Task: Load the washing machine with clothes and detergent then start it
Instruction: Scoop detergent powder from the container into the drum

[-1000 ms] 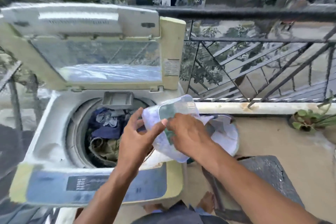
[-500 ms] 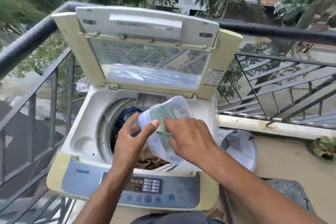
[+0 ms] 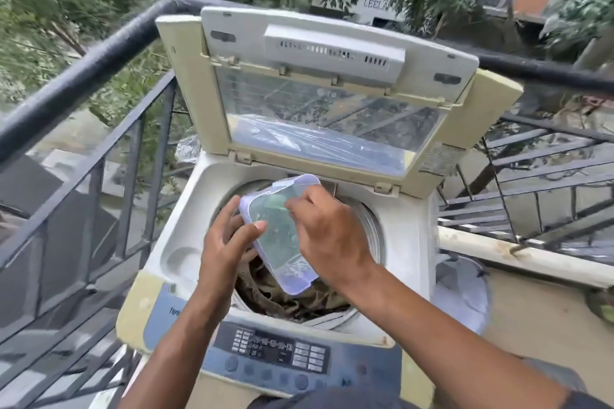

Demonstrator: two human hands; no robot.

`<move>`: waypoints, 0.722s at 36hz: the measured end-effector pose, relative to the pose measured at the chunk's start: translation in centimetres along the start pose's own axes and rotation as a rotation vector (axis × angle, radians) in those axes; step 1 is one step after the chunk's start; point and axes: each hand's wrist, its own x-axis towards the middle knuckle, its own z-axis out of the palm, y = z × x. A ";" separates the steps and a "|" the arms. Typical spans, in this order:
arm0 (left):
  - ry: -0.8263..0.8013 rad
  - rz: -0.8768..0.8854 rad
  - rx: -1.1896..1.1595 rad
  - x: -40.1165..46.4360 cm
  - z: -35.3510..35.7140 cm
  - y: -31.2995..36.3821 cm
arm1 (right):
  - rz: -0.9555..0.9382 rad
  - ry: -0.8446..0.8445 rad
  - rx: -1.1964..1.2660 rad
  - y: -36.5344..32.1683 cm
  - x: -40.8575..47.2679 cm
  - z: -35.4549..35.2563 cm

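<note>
Cream top-load washing machine [image 3: 186, 242] w/ lid up, on balcony by black metal railing [image 3: 99, 56]. Drum holding dark and olive clothes [image 3: 282, 295], so loading looks done. Translucent plastic lidded detergent box [image 3: 282, 229] held tilted right over drum opening. Right hand [image 3: 332, 236] gripping box's right side, fingers on lid edge near top. Left hand [image 3: 226, 242] half-curled on left rim, thumb pressing lid. Probably prying lid off: keep box level-ish, peel one corner slowly, avoid spilling powder outside drum.
</note>
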 end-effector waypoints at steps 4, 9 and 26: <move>-0.008 0.052 0.007 0.7 -0.2 -0.1 | -0.108 0.085 -0.041 -1.1 0.1 0.3; -0.025 0.050 -0.011 1.3 -0.1 -0.3 | -0.150 0.061 -0.064 -1.4 0.9 0.2; -0.029 0.031 -0.008 1.3 -0.1 -0.6 | -0.201 -0.125 0.052 0.5 0.8 1.3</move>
